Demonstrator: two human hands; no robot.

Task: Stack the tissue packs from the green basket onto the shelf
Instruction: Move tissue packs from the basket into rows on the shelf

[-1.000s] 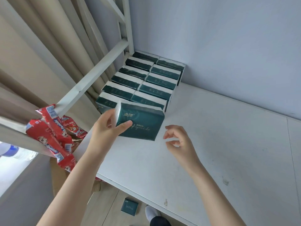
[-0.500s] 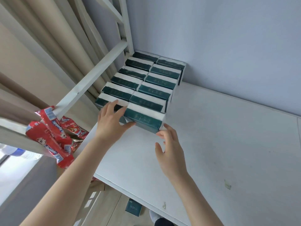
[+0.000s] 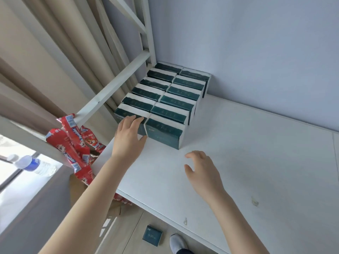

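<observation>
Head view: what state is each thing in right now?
left hand, open, fingers resting on the front left pack.
right hand, open, empty, above the shelf.
front right pack, standing on edge, ending its row.
tissue packs, two rows on edge, side by side.
floor pack, lying flat below the shelf.

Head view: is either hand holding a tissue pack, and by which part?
Nothing is held. Left hand only touches the front-left pack, uncurled; right hand hovers open.
</observation>
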